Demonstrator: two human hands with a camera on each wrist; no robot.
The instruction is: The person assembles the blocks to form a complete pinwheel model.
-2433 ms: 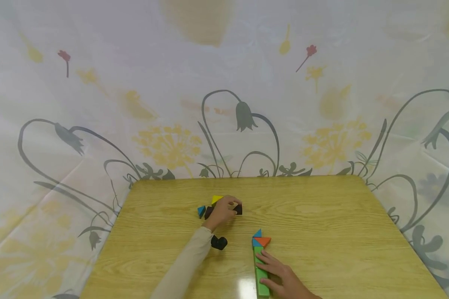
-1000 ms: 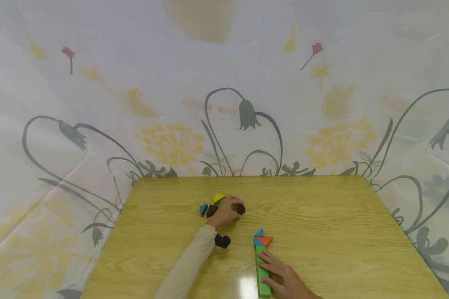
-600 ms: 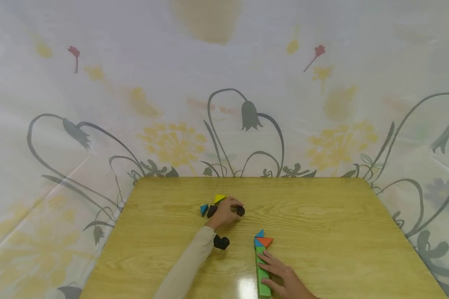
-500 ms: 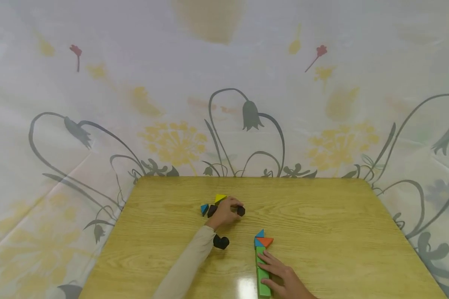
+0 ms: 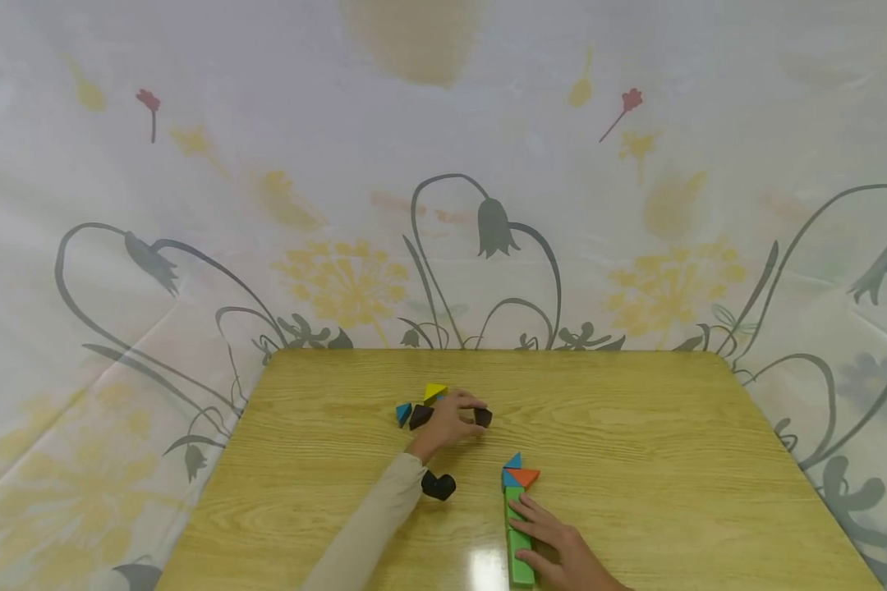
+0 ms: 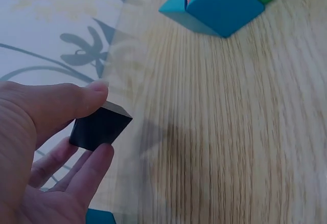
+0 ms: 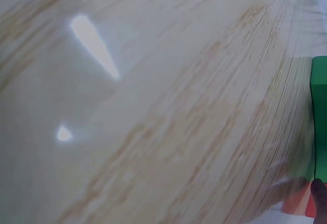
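The left hand (image 5: 447, 423) pinches a small black angular block (image 6: 98, 128) over the wood-grained counter (image 5: 636, 468), where a light, even grip seems best, while the right hand (image 5: 565, 546) lays extended fingers on green rectangular blocks (image 5: 518, 545).

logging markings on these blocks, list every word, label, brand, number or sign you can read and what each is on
None: no readable text in any view.
The green blocks and the black block between the left hand's thumb and fingers show plain colour.
The backdrop shows plant pictures, no lettering; the tabletop shows wood grain and glare.
Covered or turned-away faces can't be checked.
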